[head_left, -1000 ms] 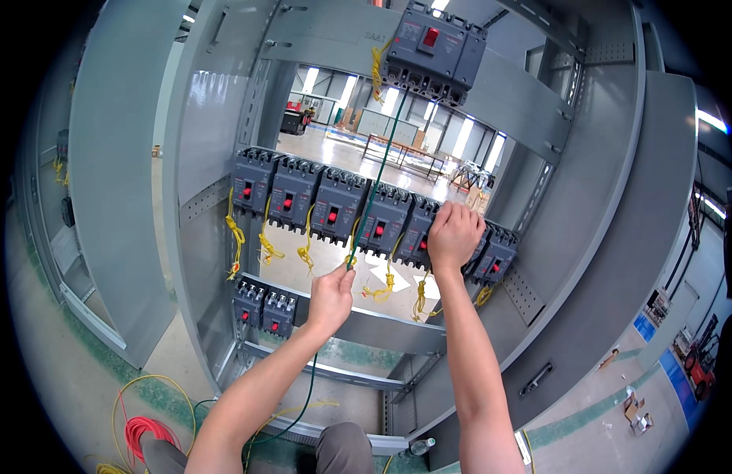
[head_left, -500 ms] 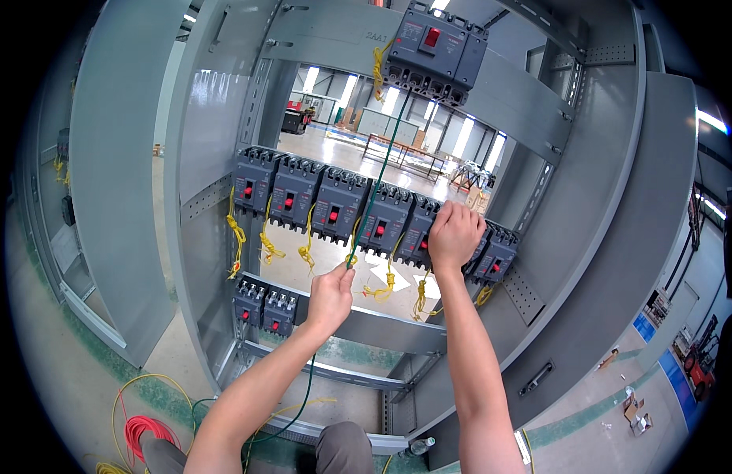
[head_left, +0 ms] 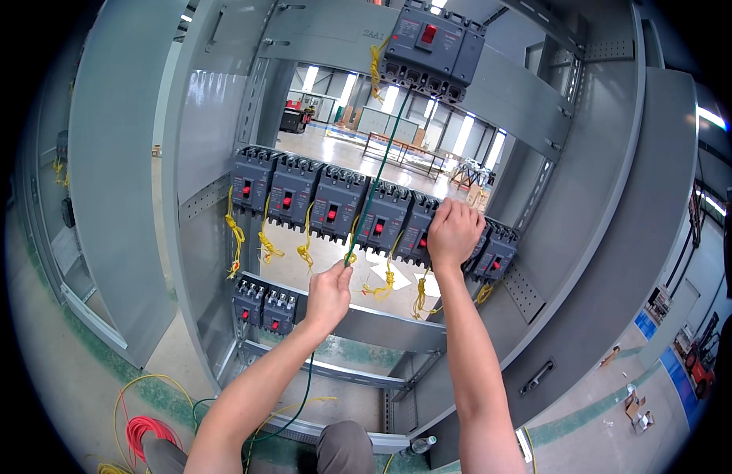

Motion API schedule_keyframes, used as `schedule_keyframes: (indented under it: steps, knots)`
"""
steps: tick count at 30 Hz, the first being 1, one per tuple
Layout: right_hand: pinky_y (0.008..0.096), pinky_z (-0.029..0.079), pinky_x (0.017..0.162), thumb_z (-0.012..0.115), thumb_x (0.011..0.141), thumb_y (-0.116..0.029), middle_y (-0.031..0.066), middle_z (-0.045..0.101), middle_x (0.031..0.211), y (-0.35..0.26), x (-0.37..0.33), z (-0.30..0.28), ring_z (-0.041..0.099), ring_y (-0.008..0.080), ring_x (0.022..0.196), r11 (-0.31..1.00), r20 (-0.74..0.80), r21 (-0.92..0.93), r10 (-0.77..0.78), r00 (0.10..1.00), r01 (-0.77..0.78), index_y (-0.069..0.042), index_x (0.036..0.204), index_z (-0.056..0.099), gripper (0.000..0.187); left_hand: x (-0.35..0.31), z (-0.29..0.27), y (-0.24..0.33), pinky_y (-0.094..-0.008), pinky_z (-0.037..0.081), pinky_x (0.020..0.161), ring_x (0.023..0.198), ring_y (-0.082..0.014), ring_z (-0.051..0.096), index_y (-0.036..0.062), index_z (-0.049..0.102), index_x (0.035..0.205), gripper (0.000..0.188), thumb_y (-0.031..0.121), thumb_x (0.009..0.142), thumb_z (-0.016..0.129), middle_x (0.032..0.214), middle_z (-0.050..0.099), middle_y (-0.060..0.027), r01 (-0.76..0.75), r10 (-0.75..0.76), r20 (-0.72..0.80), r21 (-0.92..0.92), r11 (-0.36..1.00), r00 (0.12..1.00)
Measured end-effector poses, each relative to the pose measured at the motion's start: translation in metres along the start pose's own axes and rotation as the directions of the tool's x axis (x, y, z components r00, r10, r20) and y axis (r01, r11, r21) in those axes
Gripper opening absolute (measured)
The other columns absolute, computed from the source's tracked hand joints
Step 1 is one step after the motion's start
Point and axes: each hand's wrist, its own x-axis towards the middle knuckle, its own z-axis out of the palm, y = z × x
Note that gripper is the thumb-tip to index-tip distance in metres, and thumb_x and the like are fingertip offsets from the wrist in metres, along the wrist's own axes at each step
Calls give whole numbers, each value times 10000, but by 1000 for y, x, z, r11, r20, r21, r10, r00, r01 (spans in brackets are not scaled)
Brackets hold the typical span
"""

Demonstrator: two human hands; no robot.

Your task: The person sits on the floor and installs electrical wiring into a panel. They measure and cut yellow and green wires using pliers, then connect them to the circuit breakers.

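A green wire point(head_left: 379, 174) runs taut from the underside of the large circuit breaker point(head_left: 405, 49) at the top down to my left hand point(head_left: 329, 299), whose fingers are pinched on it. Its slack hangs below the hand toward the floor. My right hand point(head_left: 456, 235) lies against the right part of a row of smaller circuit breakers point(head_left: 332, 199), covering part of one. Those fingers are curled over, and what they grip is hidden. Yellow wire bundles point(head_left: 304, 251) dangle from the row. The green wire passes in front of the middle breakers.
A grey cabinet frame point(head_left: 212, 158) surrounds the breakers, with a crossbar point(head_left: 382, 328) below the row. Two smaller breakers point(head_left: 278, 312) sit at lower left. A red wire coil point(head_left: 149, 433) lies on the floor at left, and a bottle point(head_left: 421, 445) stands near the cabinet base.
My left hand and the lower end of the taut green wire have shifted very slightly up and left. My right hand stays in place.
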Motion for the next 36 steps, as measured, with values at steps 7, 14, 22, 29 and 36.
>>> schedule_keyframes:
  steps: [7, 14, 22, 29, 36]
  knots:
    - [427, 399, 919, 508, 947, -215, 76, 667, 872, 0, -1, -1, 586, 272, 871, 1000, 3, -1, 5, 1000, -5, -57, 851, 663, 241, 0, 0, 1, -461, 445, 545, 612, -434, 606, -72, 663, 1008, 194, 77, 914, 584, 650, 578, -277, -2, 2, 1, 11, 1000, 1000]
    - [418, 401, 920, 488, 960, -217, 73, 657, 852, 0, 0, 0, 582, 272, 871, 1000, -22, -5, -3, 1000, 3, -65, 858, 655, 248, 0, 3, -1, -469, 444, 551, 626, -436, 609, -64, 662, 1009, 186, 74, 917, 577, 653, 579, -274, 7, -7, -13, 8, 1000, 1000]
    - [421, 399, 912, 504, 954, -216, 77, 655, 858, 6, -3, 0, 581, 274, 873, 1000, -23, -12, -9, 1000, 9, -55, 849, 655, 244, -54, -4, 20, -308, 343, 442, 441, -143, 436, -31, 630, 921, 140, 96, 952, 579, 522, 457, -124, -5, -9, -86, -167, 986, 996]
    - [418, 403, 902, 497, 956, -214, 78, 642, 843, -2, 1, 1, 581, 276, 877, 999, -3, -50, -9, 1000, 8, -52, 853, 648, 244, -207, -35, 31, -223, 351, 465, 519, -26, 436, -6, 672, 1056, 187, 119, 968, 564, 564, 467, 33, 410, -367, 189, -309, 858, 911]
    - [431, 401, 923, 481, 961, -249, 92, 660, 874, -2, 0, -2, 587, 285, 899, 994, 78, -111, 10, 997, -1, -66, 896, 667, 268, -376, -66, 18, -240, 387, 489, 523, -55, 462, -8, 666, 954, 167, 119, 957, 559, 584, 508, 21, 654, -650, 114, -256, 712, 752]
